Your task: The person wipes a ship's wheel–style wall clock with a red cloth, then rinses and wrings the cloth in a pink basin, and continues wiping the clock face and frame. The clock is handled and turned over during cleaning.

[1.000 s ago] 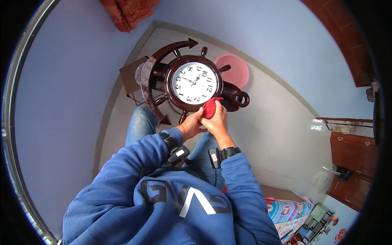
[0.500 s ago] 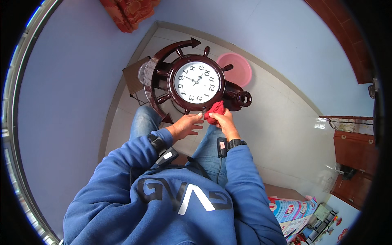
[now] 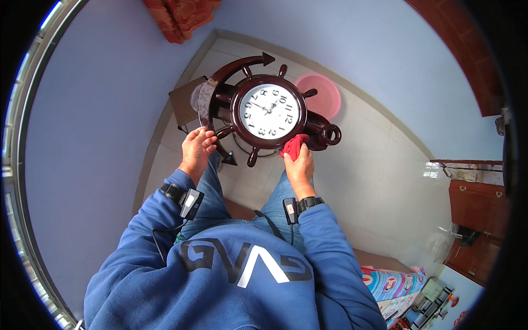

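A dark reddish-brown wall clock (image 3: 268, 122), shaped like a ship's wheel on an anchor, lies tilted in front of me with its white face up. Turned sideways, its numerals run with the top of the dial toward the right. My left hand (image 3: 196, 151) has its fingers closed on the edge of the curved anchor arm (image 3: 207, 104), near the lower arrow tip. Bunched in my right hand (image 3: 300, 168) is a red cloth (image 3: 294, 145), which touches the lower right of the round rim. That hand's fingertips are partly hidden by the cloth.
A pink basin (image 3: 324, 94) stands on the tiled floor behind the clock. Under the clock's left side is a brown board-topped stool (image 3: 184, 102). Blue walls meet at the far corner, below an orange curtain (image 3: 183, 19). Brown cabinets (image 3: 476, 203) stand at right, with a colourful box (image 3: 390, 283) nearer.
My left hand has moved left from beside the cloth to the anchor's curved arm and closed on it. The right hand keeps the cloth at the rim, its wrist shifted slightly.
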{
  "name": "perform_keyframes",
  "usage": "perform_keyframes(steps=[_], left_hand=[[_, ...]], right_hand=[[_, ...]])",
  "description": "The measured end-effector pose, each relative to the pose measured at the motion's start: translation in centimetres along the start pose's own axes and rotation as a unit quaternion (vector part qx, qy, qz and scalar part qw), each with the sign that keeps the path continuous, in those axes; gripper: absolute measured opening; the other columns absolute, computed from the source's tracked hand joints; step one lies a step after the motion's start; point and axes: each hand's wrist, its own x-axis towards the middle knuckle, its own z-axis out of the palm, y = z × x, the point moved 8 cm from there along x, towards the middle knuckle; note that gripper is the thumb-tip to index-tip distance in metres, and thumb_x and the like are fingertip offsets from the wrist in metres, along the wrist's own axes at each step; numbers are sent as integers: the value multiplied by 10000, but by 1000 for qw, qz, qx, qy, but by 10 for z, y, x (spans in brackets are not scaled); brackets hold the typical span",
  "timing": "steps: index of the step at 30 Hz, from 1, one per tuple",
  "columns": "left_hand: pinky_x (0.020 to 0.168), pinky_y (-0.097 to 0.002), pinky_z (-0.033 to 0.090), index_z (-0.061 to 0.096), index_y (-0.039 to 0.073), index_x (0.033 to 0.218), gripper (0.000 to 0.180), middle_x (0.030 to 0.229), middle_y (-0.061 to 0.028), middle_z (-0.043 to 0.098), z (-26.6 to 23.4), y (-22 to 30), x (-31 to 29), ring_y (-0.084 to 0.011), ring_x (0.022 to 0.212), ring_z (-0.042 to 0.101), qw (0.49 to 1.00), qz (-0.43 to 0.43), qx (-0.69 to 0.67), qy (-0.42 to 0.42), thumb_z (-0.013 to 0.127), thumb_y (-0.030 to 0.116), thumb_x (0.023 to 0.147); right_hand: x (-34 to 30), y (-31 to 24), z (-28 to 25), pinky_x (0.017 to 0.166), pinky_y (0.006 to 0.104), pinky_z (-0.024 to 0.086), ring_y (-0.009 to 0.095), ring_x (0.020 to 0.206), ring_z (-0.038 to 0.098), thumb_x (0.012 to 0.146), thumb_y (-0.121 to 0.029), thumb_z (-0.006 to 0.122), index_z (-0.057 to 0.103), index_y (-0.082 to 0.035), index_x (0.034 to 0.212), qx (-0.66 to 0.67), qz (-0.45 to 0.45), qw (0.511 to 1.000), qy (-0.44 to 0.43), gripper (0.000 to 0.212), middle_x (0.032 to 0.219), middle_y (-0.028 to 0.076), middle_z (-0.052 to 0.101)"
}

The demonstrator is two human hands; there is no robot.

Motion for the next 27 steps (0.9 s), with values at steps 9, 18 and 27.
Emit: perform_keyframes(steps=[9,18,27], left_hand=[[845,-395,489,486,47,1339,471,1255,-76,567,-41,-23,5,-205,1092,560,983,-27,136,117,673,201,936],[883,-486,479,304,67,1506,728,1264,-86,546,-21,-41,7,-238,1137,514,985,-98,142,23,711,214,919],[794,-469,493,455,178,1344,479,1095,-21,588,-12,-47,7,-188,947,579,983,-99,156,6,662,83,922]], right_hand=[[5,0,11,832,504,532,407,982,622,680,-298,865,512,-82,1256,-29,29,997,-59,709,1043,191,618],[9,26,23,854,434,527,337,976,659,750,-283,824,644,-51,1100,134,25,989,-66,457,1042,160,682],[6,46,40,580,351,505,174,706,643,863,-233,762,675,-66,996,423,190,883,-69,231,802,18,688]])
